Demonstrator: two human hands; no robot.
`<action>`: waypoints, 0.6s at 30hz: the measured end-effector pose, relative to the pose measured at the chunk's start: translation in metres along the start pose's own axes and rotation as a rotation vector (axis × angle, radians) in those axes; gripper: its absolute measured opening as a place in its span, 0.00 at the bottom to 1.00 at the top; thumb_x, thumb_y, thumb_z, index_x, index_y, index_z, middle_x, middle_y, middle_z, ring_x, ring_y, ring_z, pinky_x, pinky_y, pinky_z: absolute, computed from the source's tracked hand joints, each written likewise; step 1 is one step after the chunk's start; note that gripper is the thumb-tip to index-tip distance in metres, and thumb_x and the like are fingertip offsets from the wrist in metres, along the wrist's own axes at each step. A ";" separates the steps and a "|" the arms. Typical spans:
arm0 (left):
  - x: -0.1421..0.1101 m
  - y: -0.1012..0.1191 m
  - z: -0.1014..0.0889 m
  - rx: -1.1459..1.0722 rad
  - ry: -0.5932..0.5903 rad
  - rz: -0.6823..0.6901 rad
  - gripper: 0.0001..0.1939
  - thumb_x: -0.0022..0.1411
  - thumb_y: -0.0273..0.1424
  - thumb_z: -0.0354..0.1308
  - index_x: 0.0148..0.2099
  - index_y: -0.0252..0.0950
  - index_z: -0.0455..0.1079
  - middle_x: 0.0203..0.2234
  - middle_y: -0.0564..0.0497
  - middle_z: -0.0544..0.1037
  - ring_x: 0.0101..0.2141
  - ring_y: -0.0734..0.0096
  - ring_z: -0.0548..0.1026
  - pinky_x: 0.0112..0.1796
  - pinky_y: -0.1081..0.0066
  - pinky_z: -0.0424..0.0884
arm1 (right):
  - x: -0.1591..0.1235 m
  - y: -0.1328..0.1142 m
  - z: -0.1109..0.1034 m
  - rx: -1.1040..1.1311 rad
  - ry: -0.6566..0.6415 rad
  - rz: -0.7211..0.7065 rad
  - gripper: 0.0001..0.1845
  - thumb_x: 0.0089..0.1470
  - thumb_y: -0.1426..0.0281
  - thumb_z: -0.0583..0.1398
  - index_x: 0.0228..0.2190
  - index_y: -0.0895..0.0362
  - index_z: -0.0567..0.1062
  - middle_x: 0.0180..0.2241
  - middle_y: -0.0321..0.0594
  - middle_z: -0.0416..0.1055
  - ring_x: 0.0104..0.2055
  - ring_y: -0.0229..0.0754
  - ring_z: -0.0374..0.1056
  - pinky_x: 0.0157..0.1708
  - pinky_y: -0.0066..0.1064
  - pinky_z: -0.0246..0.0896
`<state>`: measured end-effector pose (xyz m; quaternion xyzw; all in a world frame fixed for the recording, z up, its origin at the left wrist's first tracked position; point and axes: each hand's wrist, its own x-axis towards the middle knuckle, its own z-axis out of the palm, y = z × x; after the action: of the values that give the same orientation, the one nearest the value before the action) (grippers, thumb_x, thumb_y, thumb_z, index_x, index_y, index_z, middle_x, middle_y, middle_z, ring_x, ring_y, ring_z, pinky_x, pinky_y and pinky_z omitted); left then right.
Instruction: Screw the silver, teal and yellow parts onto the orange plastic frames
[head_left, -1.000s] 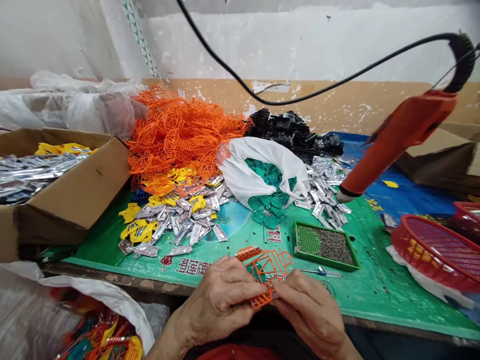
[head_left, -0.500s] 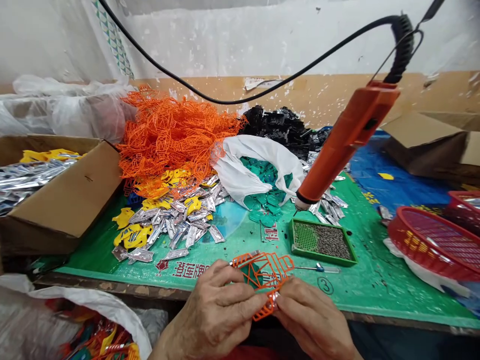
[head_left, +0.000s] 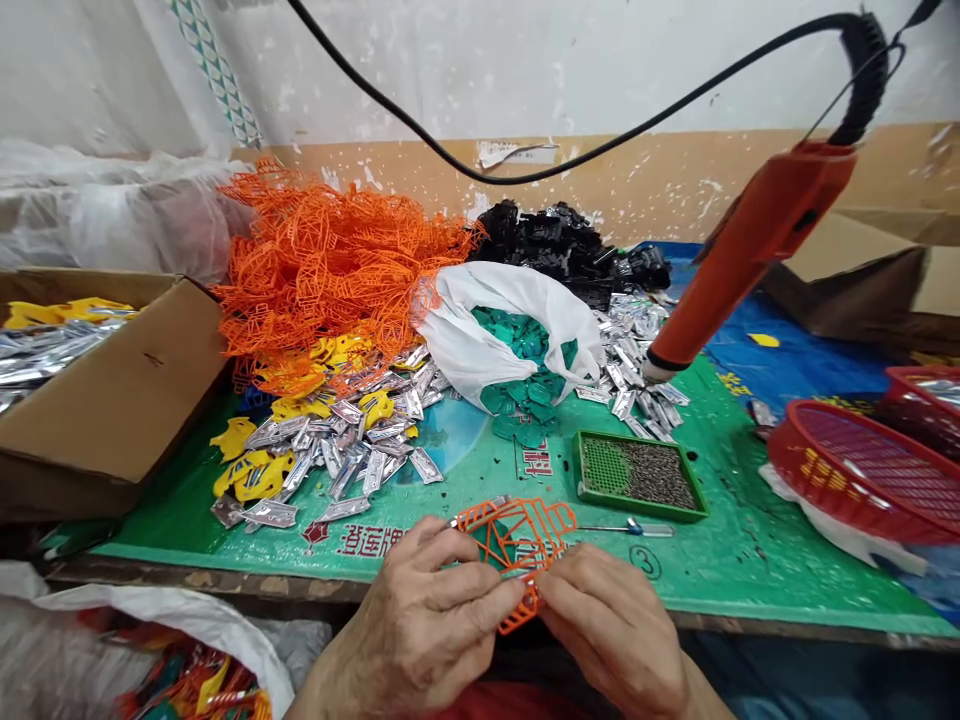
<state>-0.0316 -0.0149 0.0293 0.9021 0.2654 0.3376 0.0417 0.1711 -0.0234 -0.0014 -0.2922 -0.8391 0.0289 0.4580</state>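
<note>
My left hand (head_left: 424, 615) and my right hand (head_left: 611, 630) together grip an orange plastic lattice frame (head_left: 517, 540) just above the front edge of the table. The fingers of both hands wrap its lower part, and a dark green piece shows behind its bars. A small screwdriver (head_left: 630, 527) with a blue handle lies on the green mat just right of the frame, beyond my right hand. A green tray of tiny dark screws (head_left: 637, 476) sits farther back.
A heap of orange frames (head_left: 322, 270), silver packets (head_left: 345, 450) and teal pieces in a white bag (head_left: 517, 340) cover the green table mat (head_left: 720, 570). An orange power tool (head_left: 750, 250) hangs on a coiled cord. A cardboard box (head_left: 112, 400) stands left, red baskets (head_left: 862, 470) right.
The view has shifted slightly, and the hanging orange tool has swung. My hands have turned the orange frame a little, and it sits lower and closer to my left hand.
</note>
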 end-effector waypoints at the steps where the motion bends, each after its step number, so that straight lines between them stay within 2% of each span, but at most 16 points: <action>1: -0.001 -0.001 0.000 -0.003 -0.008 -0.001 0.17 0.54 0.19 0.56 0.46 0.35 0.70 0.30 0.55 0.80 0.31 0.68 0.71 0.37 0.63 0.64 | 0.000 0.001 0.001 -0.014 -0.002 0.005 0.07 0.55 0.79 0.57 0.37 0.61 0.71 0.24 0.38 0.71 0.25 0.34 0.63 0.26 0.27 0.59; 5: -0.003 -0.004 0.002 -0.007 -0.032 -0.015 0.16 0.54 0.20 0.56 0.45 0.35 0.70 0.28 0.55 0.80 0.31 0.67 0.70 0.35 0.63 0.64 | -0.002 0.005 0.004 -0.096 0.017 0.042 0.09 0.54 0.77 0.59 0.39 0.61 0.73 0.26 0.39 0.69 0.27 0.35 0.62 0.26 0.27 0.60; 8: -0.003 -0.005 0.003 -0.024 -0.061 -0.037 0.15 0.54 0.20 0.56 0.45 0.36 0.70 0.27 0.55 0.79 0.30 0.68 0.70 0.34 0.64 0.64 | -0.004 0.009 0.004 -0.142 0.034 0.027 0.09 0.52 0.76 0.61 0.39 0.59 0.75 0.31 0.43 0.69 0.30 0.36 0.63 0.27 0.28 0.61; 11: -0.001 -0.004 0.005 -0.006 -0.056 -0.039 0.15 0.55 0.20 0.56 0.46 0.36 0.70 0.28 0.55 0.79 0.32 0.68 0.71 0.36 0.64 0.66 | -0.005 0.011 0.002 -0.180 0.043 0.005 0.08 0.53 0.75 0.60 0.37 0.58 0.76 0.35 0.45 0.71 0.32 0.37 0.65 0.29 0.29 0.62; 13: -0.001 -0.003 0.008 0.083 0.056 -0.033 0.16 0.55 0.20 0.58 0.47 0.35 0.69 0.31 0.54 0.80 0.36 0.66 0.71 0.42 0.60 0.66 | -0.006 0.012 0.001 -0.215 0.070 0.011 0.08 0.55 0.76 0.58 0.36 0.58 0.76 0.35 0.44 0.73 0.33 0.37 0.68 0.33 0.30 0.64; 16: -0.003 -0.001 0.014 0.243 0.292 -0.059 0.14 0.53 0.20 0.61 0.43 0.34 0.70 0.34 0.51 0.80 0.43 0.62 0.70 0.49 0.55 0.64 | -0.007 0.011 0.002 -0.261 0.129 0.038 0.08 0.55 0.77 0.57 0.35 0.58 0.76 0.32 0.42 0.75 0.34 0.37 0.71 0.36 0.30 0.65; 18: -0.005 0.000 0.018 0.296 0.361 -0.085 0.11 0.52 0.20 0.62 0.38 0.35 0.71 0.33 0.50 0.79 0.43 0.62 0.70 0.49 0.55 0.65 | -0.009 0.009 0.005 -0.278 0.162 0.043 0.08 0.56 0.77 0.57 0.35 0.58 0.75 0.31 0.42 0.75 0.34 0.37 0.71 0.37 0.29 0.65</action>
<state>-0.0230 -0.0158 0.0130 0.8113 0.3532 0.4488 -0.1251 0.1755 -0.0195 -0.0138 -0.3721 -0.7887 -0.1013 0.4787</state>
